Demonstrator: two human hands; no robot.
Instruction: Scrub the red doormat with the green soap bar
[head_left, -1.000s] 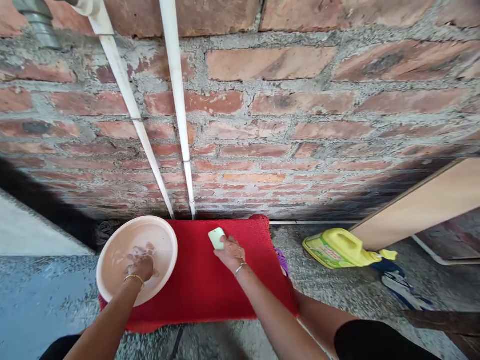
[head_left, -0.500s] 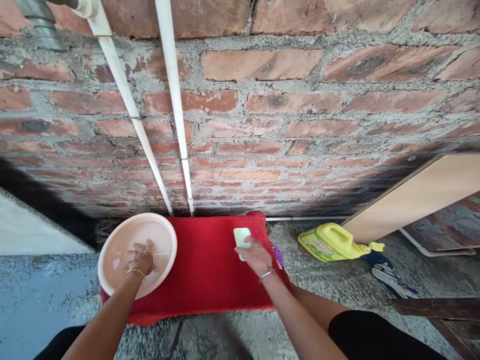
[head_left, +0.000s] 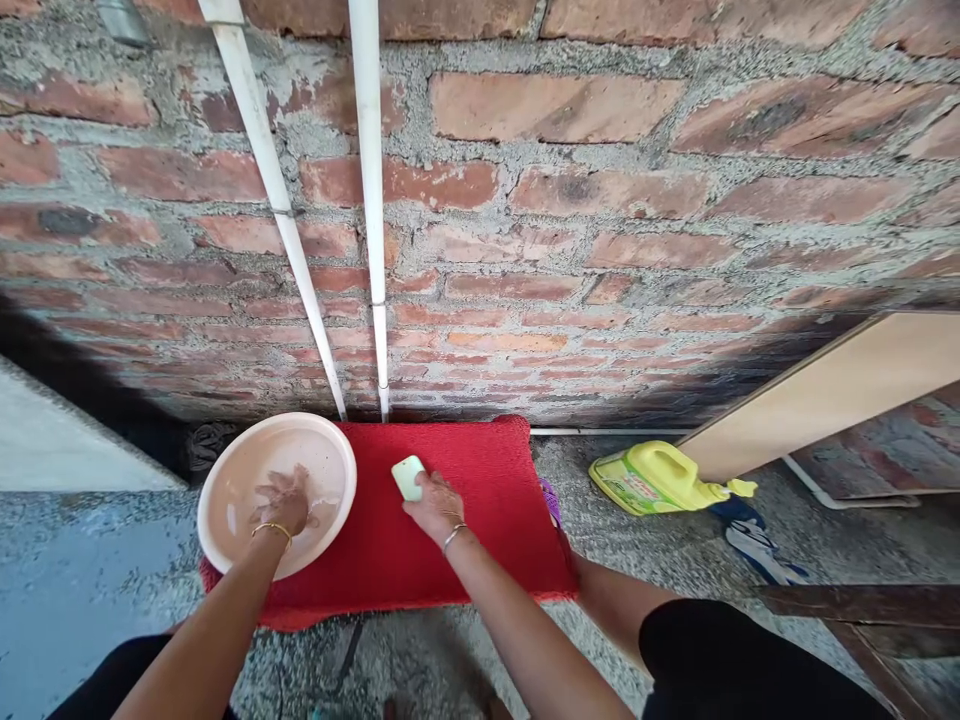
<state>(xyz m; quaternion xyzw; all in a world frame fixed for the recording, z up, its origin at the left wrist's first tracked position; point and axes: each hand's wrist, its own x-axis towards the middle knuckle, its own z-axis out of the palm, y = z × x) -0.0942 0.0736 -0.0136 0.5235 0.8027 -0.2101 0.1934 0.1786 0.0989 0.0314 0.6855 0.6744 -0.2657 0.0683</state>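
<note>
My left hand (head_left: 285, 498) is inside a pale pink basin (head_left: 216, 532), in shallow water, with its fingers spread and nothing in them. The basin stands on the left end of a low surface covered with red cloth (head_left: 360, 560). Over the middle of that cloth, my right hand (head_left: 436, 506) is closed around a pale green bar of soap (head_left: 408, 478). The soap's far end sticks out past my fingers, and my palm hides the rest. Each wrist wears a bracelet.
A yellow jug (head_left: 656, 478) lies on the rough concrete floor to the right, near a leaning board (head_left: 832, 390) and a shoe (head_left: 761, 550). Two white pipes (head_left: 369, 200) run down the brick wall (head_left: 555, 190) behind the cloth. Something purple (head_left: 550, 500) shows at the cloth's right edge.
My right hand has moved left across the red cloth with the soap, closer to the basin. My left hand stays in the basin. The camera view has shifted slightly.
</note>
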